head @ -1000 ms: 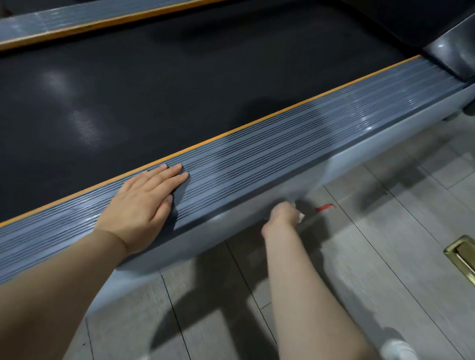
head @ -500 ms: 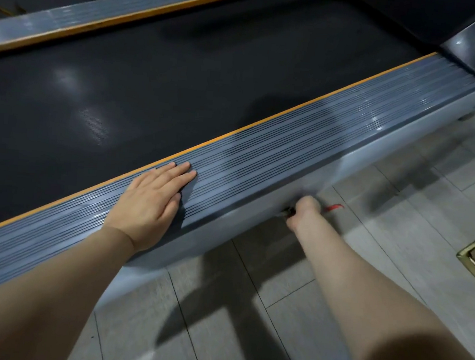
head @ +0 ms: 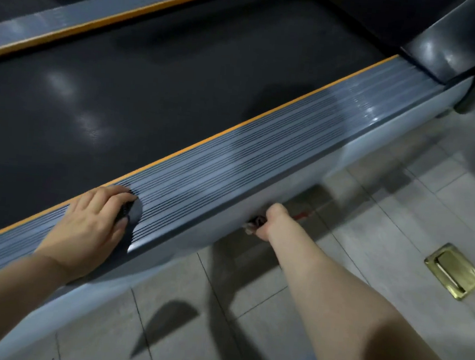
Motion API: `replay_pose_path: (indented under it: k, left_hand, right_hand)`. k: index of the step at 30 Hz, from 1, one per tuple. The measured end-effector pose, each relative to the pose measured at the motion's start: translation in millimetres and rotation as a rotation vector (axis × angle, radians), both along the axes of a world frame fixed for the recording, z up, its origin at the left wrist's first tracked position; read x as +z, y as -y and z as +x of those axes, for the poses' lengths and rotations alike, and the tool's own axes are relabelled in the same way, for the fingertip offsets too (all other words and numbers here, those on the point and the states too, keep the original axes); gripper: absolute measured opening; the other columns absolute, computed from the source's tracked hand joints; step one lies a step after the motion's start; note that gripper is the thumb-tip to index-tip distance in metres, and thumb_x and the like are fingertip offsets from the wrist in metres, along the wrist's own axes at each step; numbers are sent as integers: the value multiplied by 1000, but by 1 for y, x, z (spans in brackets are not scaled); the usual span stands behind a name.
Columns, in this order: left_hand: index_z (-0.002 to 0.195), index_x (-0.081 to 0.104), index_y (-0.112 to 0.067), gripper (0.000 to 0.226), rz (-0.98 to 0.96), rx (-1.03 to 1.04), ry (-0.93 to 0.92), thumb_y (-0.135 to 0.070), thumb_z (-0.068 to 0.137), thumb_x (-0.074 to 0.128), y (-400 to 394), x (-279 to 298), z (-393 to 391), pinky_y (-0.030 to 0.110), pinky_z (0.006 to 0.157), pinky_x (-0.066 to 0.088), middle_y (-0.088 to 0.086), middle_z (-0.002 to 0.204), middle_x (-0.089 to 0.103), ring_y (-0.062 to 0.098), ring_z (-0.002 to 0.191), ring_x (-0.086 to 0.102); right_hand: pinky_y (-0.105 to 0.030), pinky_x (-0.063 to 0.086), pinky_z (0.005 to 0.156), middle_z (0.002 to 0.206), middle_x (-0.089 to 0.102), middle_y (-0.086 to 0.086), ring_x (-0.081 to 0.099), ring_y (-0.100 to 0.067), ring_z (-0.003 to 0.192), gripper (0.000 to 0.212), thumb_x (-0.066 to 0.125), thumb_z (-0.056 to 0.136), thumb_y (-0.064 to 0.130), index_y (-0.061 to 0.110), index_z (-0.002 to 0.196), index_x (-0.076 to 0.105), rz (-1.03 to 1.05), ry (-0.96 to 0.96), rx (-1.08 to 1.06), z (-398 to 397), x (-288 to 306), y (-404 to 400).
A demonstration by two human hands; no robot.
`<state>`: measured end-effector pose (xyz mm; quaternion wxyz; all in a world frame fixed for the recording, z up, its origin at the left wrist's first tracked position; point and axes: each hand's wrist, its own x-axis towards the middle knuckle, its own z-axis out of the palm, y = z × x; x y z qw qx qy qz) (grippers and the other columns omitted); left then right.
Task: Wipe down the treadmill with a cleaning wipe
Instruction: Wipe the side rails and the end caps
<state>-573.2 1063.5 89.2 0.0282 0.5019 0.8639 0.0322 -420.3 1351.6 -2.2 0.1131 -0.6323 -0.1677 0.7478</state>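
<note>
Left hand (head: 89, 221) rests loosely curled on grey ribbed treadmill side rail (head: 232, 162), gripping nothing. Right hand (head: 268, 221) at 5 o'clock clutches crumpled cleaning wipe (head: 254, 223) against pale side panel (head: 378, 129), above grey tile floor (head: 369, 234).

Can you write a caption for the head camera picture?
Left hand rests on the treadmill's ribbed side rail; right hand wipes its side panel.
</note>
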Motion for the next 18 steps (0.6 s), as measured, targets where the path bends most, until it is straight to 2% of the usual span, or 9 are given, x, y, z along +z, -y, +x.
replay_pose_path:
  k: [2,4,6,8,10,12,14,15,18]
  left_hand:
    - [126,55,-9,47,-15,-14,-2,-38,94,34,-20,5,4,44,101,33,10,125,54,37,113,53]
    - [131,53,-9,48,-28,-93,12,-38,96,36,-46,7,9,43,104,33,9,131,53,36,117,52]
    - [137,49,-9,50,-12,-169,27,-37,96,37,-78,5,15,43,108,33,8,140,50,33,125,48]
    - [143,45,-11,52,30,-199,37,-36,97,37,-120,2,24,42,113,30,7,148,45,30,134,42]
    - [145,43,-11,52,66,-247,36,-32,98,36,-165,-2,35,43,116,28,7,152,41,29,141,37]
    - [147,42,-10,52,62,-332,30,-28,99,33,-212,-5,43,45,118,27,8,155,38,29,144,33]
    - [149,39,-11,55,28,-417,34,-29,99,30,-259,-6,47,45,120,23,9,158,35,29,146,30]
    - [151,36,-11,57,18,-438,50,-31,98,29,-282,-5,49,44,121,20,8,159,32,28,148,27]
    - [156,25,-19,62,16,-372,130,-36,97,27,-331,-8,59,40,124,10,1,164,20,22,152,14]
  right_hand:
    - [-53,49,95,120,59,-11,58,-33,107,36,37,98,18,8,130,50,116,29,-98,1,7,-28]
    - [-42,49,94,113,57,-7,56,-26,106,35,36,101,18,6,131,50,286,19,-266,6,15,-59]
    - [-32,49,86,106,61,-5,56,-23,100,32,38,102,21,9,125,56,464,47,-321,7,15,-83]
    - [-38,48,97,116,63,-6,59,-24,105,33,38,99,23,9,121,58,504,119,-267,4,2,-91]
    - [-44,46,100,123,61,-9,59,-27,110,28,37,96,26,11,111,55,358,116,-204,2,-19,-84]
    - [-46,48,97,128,61,-11,60,-29,109,32,40,96,29,12,118,57,65,-44,-119,-1,-41,-70]
    - [-43,49,89,130,61,-14,60,-30,98,37,44,97,27,11,125,62,-131,-230,-13,7,-52,-63]
    - [-40,47,84,128,62,-14,58,-28,91,33,46,96,24,11,120,65,-199,-275,23,11,-55,-63]
    - [-34,40,67,86,66,-12,56,-24,68,25,43,98,18,11,84,63,-207,-229,106,14,-52,-92]
